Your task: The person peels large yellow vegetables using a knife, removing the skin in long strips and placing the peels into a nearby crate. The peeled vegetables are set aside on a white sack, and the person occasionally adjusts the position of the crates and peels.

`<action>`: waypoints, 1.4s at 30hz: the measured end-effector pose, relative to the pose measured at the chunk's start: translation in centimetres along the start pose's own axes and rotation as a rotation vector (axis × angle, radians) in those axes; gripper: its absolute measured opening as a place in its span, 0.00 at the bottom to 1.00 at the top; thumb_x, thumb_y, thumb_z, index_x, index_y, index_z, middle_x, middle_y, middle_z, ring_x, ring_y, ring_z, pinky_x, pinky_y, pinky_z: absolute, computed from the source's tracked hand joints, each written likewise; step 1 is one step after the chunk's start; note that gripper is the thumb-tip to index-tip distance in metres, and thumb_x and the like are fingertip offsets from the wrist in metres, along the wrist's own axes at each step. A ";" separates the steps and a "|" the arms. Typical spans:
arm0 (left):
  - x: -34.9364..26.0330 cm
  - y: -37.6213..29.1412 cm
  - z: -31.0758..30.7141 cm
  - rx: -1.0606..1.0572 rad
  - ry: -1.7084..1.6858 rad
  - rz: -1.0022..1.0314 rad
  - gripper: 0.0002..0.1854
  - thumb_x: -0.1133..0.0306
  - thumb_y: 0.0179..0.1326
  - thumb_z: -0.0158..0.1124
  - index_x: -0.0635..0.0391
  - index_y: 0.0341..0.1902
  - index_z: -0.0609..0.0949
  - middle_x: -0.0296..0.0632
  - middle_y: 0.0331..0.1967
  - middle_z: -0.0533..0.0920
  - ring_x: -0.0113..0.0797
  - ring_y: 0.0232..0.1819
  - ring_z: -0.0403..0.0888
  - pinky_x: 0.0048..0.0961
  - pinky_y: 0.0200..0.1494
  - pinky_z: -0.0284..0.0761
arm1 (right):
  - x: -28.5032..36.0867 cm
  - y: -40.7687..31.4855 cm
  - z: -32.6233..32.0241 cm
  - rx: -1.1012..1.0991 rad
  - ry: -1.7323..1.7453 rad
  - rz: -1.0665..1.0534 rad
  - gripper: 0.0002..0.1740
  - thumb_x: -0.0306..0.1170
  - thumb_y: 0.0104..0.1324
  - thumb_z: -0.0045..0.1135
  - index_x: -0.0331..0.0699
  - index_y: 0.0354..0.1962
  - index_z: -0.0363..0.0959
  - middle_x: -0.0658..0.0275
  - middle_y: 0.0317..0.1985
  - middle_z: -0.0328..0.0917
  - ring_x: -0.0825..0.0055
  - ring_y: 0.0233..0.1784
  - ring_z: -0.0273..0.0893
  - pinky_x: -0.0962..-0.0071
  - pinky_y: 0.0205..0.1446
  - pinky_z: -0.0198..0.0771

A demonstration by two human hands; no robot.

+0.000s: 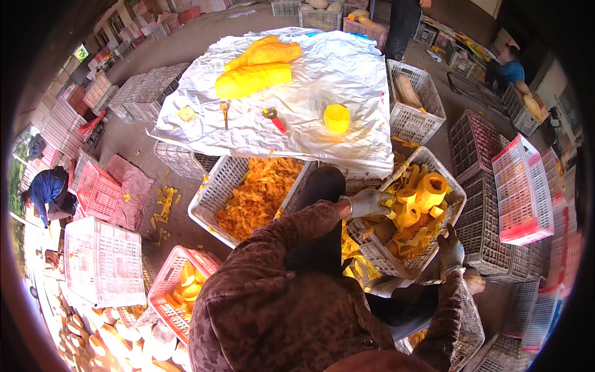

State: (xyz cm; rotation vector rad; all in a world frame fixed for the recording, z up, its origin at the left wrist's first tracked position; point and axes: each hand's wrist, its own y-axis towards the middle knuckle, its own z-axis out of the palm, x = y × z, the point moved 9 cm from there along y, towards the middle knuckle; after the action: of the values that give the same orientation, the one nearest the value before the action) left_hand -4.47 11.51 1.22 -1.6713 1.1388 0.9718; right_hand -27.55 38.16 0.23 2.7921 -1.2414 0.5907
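Note:
To my right is a whitish plastic crate (458,197) of squash peel and cut yellow squash pieces, among them a hollow ring (431,188). My left hand (369,203), in a pale glove, lies across its left rim. The fingertips reach inside, beside some yellow pieces; their grip is unclear. On the opposite rim is my right hand (450,253), also gloved, gripping the edge. Before me, a table covered with silvery sheeting (307,100) bears peeled squash (253,80), a short squash section (336,118), a red-handled peeler (275,121) and a slim brown-headed tool (225,114).
A crate of orange shredded pulp (262,195) stands left of my legs. Farther left are a red crate of cut squash (186,283) and an upturned pale crate (103,262). Stacked crates (483,223) border the right side. Other people (49,193) are around the yard.

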 end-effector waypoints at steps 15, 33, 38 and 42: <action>4.3 11.4 -3.7 0.195 0.234 0.208 0.38 0.55 0.62 0.72 0.54 0.73 0.70 0.55 0.64 0.78 0.46 0.65 0.76 0.35 0.64 0.72 | -13.3 5.3 3.9 0.122 0.482 0.321 0.13 0.40 0.65 0.58 0.42 0.42 0.77 0.63 0.33 0.75 0.66 0.28 0.75 0.63 0.29 0.69; 0.6 11.0 1.3 0.336 0.553 0.081 0.35 0.65 0.62 0.70 0.62 0.71 0.71 0.57 0.66 0.76 0.48 0.67 0.74 0.37 0.67 0.69 | -16.4 4.7 6.4 -0.003 0.762 0.491 0.17 0.42 0.64 0.61 0.39 0.43 0.83 0.64 0.33 0.83 0.68 0.32 0.79 0.66 0.34 0.74; 0.9 11.5 1.8 0.349 0.526 0.087 0.34 0.64 0.61 0.70 0.62 0.70 0.72 0.60 0.65 0.77 0.51 0.66 0.76 0.38 0.66 0.70 | -17.2 4.6 6.0 0.031 0.720 0.462 0.15 0.41 0.65 0.58 0.39 0.39 0.82 0.65 0.30 0.81 0.70 0.29 0.77 0.66 0.30 0.70; 1.4 11.3 0.7 0.319 0.489 0.090 0.34 0.65 0.61 0.70 0.62 0.70 0.72 0.59 0.64 0.78 0.52 0.65 0.76 0.38 0.66 0.71 | -15.0 4.2 5.0 0.121 0.579 0.512 0.16 0.42 0.66 0.57 0.39 0.40 0.82 0.66 0.32 0.82 0.71 0.30 0.77 0.68 0.31 0.70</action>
State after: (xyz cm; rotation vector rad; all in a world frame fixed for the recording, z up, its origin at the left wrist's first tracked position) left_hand -14.95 9.48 -2.85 -1.6434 1.6066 0.4037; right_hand -38.03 45.04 -10.22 2.0931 -1.7841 1.4084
